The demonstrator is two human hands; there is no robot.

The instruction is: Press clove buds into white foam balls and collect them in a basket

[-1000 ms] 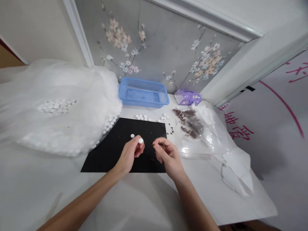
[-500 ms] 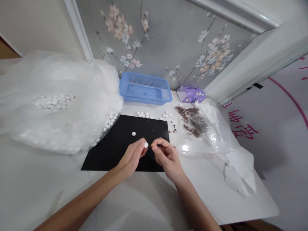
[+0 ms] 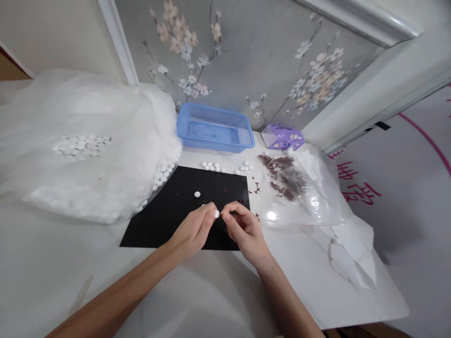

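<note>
Over the black mat [image 3: 151, 227], my left hand [image 3: 196, 227] pinches a small white ball [image 3: 216, 214] between thumb and fingers. Close on its right, my right hand [image 3: 243, 227] is closed in a pinch on a tiny reddish-brown piece [image 3: 221, 214], its tip at the ball's right side. Whether the piece is inside the ball or only touching it, I cannot tell. Another white ball [image 3: 197, 194] lies on the mat beyond my left hand. Small brown pieces [image 3: 256, 188] are scattered past the mat's right edge.
A large clear bag [image 3: 95, 188] full of white balls fills the left side. Behind the mat are loose white balls [image 3: 213, 166] and a blue basket [image 3: 215, 143]. To the right lie a plastic bag [image 3: 287, 180] of brown pieces, a purple packet [image 3: 282, 137] and white paper [image 3: 355, 256].
My left hand has brought the white ball slightly right, closing the gap to the brown piece in my right hand. The camera view has shifted a little.
</note>
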